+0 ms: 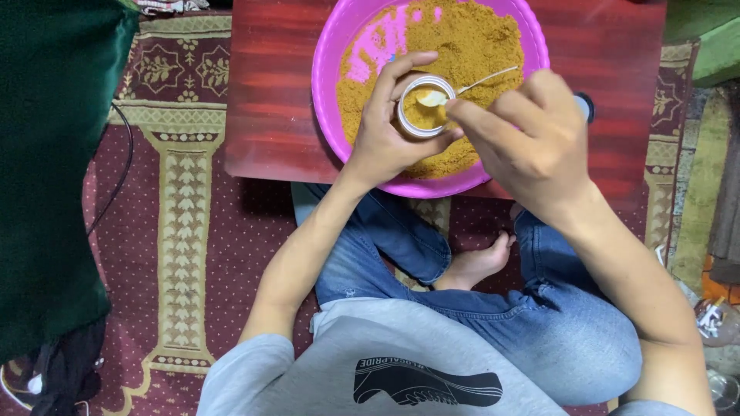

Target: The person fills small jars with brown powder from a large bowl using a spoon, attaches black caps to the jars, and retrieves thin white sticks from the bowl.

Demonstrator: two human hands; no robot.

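My left hand (387,132) is wrapped around a small round jar (422,106) partly filled with yellow-brown crumbs, held over a large pink bowl (327,69). The bowl holds a heap of the same yellow-brown crumbly mix (470,38). My right hand (524,139) pinches the handle of a small metal spoon (470,85), its scoop resting in the jar's mouth with some mix on it. The bowl sits on a low red wooden table (270,100).
I sit cross-legged in blue jeans (570,323) on a maroon patterned carpet (185,231), one bare foot (474,266) showing. A dark green cloth (46,154) fills the left side, with a black cable (116,177) beside it. Clutter lies at the far right edge.
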